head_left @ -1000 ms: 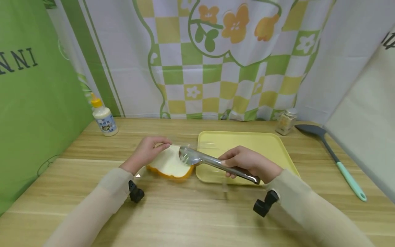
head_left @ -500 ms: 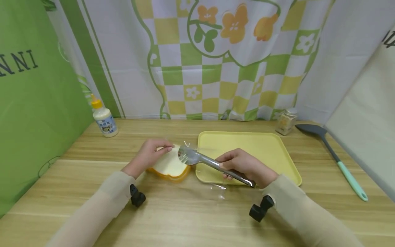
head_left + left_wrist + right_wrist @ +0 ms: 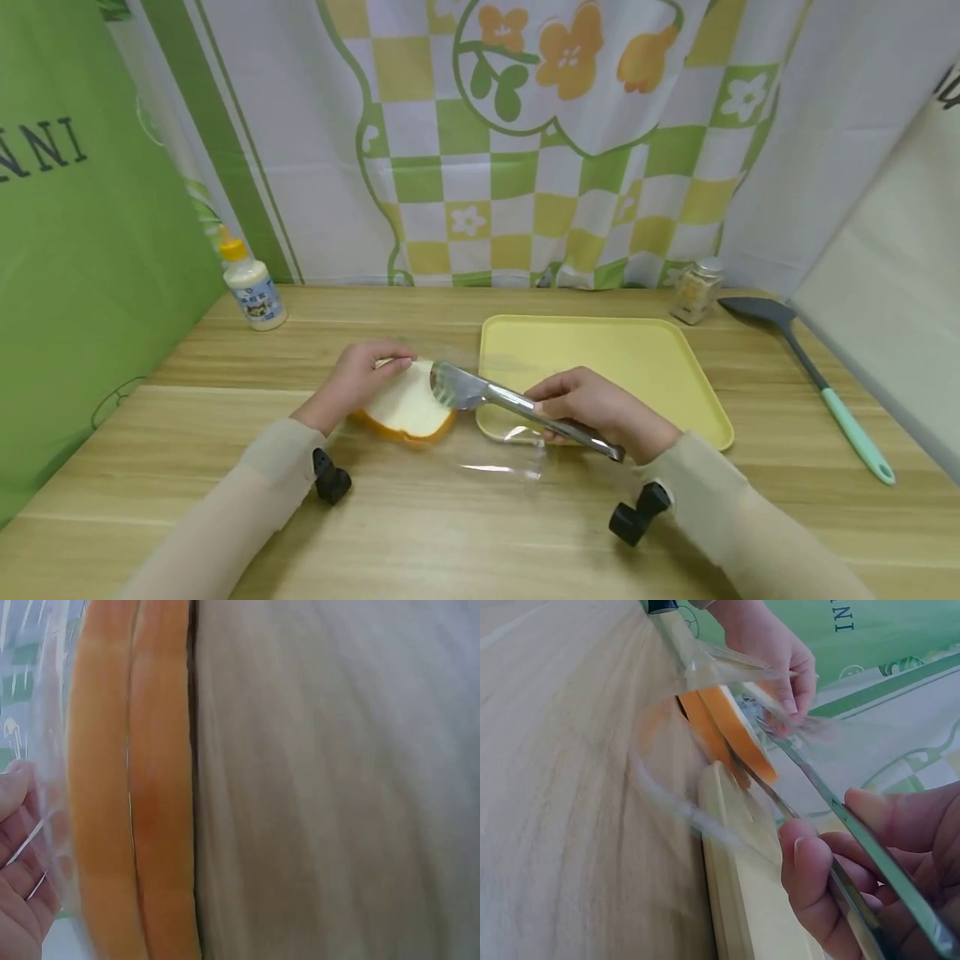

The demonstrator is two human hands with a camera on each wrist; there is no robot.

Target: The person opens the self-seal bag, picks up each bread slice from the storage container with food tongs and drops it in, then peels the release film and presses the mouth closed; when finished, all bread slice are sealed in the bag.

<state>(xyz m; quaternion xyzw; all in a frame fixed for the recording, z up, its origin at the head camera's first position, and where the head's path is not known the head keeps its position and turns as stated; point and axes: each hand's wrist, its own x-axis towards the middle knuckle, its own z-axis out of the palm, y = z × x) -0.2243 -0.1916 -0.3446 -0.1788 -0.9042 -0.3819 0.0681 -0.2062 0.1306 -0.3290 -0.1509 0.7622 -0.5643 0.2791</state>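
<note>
Two toy-like bread slices [image 3: 405,408] with orange crusts lie stacked inside a clear plastic bag [image 3: 664,796] left of the tray. My left hand [image 3: 363,375] pinches the film between thumb and fingers at the stack's far left corner. In my right hand [image 3: 592,406] are metal tongs [image 3: 513,400], gripped along their arms. The tong tips reach through the bag's loose mouth to the right edge of the bread, one arm over the upper slice. The left wrist view shows the two crust edges [image 3: 159,787] side by side up close.
A yellow tray [image 3: 585,330] lies under the right hand and tongs. A squeeze bottle [image 3: 257,292] with a yellow cap stands back left. A small glass jar [image 3: 697,292] and a black spatula with a mint handle [image 3: 855,433] are at the right. Fabric hangs behind.
The bread has shifted slightly left, and the tong tips have moved a little left too. The loose end of the bag now spreads lower, toward the table front. Both hands keep their holds.
</note>
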